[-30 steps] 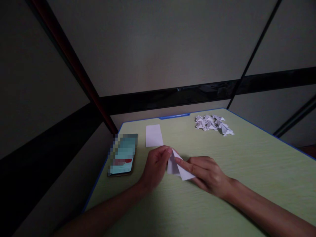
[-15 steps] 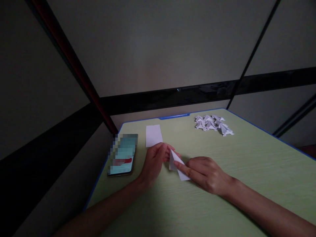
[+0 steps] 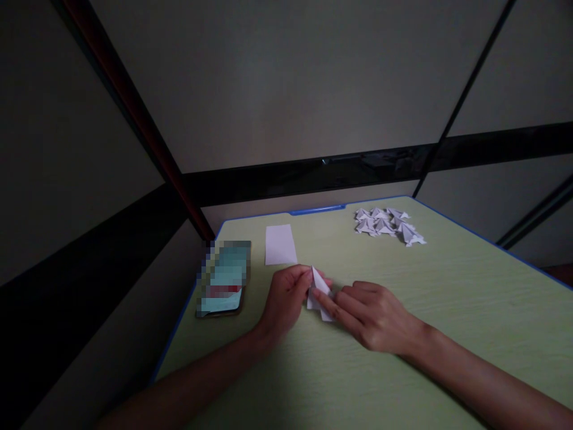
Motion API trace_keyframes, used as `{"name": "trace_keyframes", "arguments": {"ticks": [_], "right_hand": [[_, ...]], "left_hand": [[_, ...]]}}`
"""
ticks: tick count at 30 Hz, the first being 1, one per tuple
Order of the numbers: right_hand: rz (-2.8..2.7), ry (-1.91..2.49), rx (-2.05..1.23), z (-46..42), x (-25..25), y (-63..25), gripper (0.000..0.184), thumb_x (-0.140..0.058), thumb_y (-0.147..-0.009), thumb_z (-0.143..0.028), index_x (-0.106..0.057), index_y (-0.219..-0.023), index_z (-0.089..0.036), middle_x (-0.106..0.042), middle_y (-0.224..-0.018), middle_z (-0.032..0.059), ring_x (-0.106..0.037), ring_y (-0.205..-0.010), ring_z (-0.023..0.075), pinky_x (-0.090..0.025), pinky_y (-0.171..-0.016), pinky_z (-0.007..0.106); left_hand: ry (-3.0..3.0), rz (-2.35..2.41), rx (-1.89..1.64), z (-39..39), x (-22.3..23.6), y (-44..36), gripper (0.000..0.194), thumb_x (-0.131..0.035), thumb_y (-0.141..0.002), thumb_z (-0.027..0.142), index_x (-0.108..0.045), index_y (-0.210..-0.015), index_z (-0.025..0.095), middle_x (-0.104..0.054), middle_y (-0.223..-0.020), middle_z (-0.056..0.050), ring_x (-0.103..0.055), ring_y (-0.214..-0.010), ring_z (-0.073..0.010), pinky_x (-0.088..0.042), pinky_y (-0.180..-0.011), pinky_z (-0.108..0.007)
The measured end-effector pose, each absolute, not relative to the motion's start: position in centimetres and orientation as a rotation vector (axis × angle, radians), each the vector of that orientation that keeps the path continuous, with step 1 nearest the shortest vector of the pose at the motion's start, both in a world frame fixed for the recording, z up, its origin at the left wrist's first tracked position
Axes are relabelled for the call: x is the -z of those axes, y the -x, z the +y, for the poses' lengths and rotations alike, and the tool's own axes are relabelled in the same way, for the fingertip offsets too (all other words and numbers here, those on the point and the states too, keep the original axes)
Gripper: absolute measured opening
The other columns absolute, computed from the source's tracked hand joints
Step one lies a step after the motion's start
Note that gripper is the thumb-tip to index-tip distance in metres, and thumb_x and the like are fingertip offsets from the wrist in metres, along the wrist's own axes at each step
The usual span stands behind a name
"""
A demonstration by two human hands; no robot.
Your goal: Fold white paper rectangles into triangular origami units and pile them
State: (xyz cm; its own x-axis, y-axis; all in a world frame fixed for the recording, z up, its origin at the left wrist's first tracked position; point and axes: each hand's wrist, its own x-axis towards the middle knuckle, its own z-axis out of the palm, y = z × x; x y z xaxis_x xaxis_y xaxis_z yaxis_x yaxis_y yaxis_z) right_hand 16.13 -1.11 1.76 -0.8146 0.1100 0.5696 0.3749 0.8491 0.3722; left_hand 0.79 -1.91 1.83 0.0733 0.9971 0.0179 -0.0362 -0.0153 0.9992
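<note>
A small piece of white folded paper (image 3: 319, 288), pointed at its top, is between my hands above the middle of the table. My left hand (image 3: 289, 295) is closed on its left edge near the point, with some fingertips showing behind the paper. From the right, my right hand (image 3: 373, 313) lays its index finger along the paper's face while the other fingers curl in; its thumb is hidden. Just beyond my left hand a flat white paper sheet (image 3: 280, 243) lies on the table.
A phone (image 3: 226, 280) with a lit, partly blurred screen lies at the left edge of the green table (image 3: 447, 286). Several folded white paper figures (image 3: 382, 224) sit in a group at the back right. A blue strip (image 3: 317, 209) marks the far edge, before a panelled wall.
My left hand has closed its fingers and thumb on the paper near its point. The paper looks narrower, and my right index finger has slid slightly along it.
</note>
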Motion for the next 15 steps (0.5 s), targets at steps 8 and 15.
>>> {"name": "trace_keyframes", "arguments": {"ticks": [8,15], "right_hand": [[-2.553,0.324,0.755,-1.11,-1.30,-15.59,0.025,-0.035,-0.080,-0.007,-0.057,-0.093,-0.005,-0.059,-0.066,0.0064,-0.052,-0.056,0.0122,-0.036,-0.049,0.027],[-2.551,0.374,0.746,-1.22,-1.36,-15.35,0.022,-0.038,-0.080,-0.009,-0.059,-0.088,-0.007,-0.062,-0.073,0.0076,-0.055,-0.061,0.0140,-0.038,-0.052,0.028]], "left_hand": [[-1.156,1.138,-1.170,-2.24,-1.94,-1.15,0.020,-0.046,-0.072,0.026,-0.060,-0.071,0.011,-0.066,-0.073,-0.008,-0.059,-0.067,-0.0155,-0.043,-0.059,-0.023],[-1.075,1.061,-1.158,-2.41,-1.74,-1.27,0.024,-0.052,-0.070,0.033,-0.062,-0.075,0.011,-0.065,-0.079,-0.009,-0.058,-0.073,-0.0169,-0.042,-0.068,-0.027]]}}
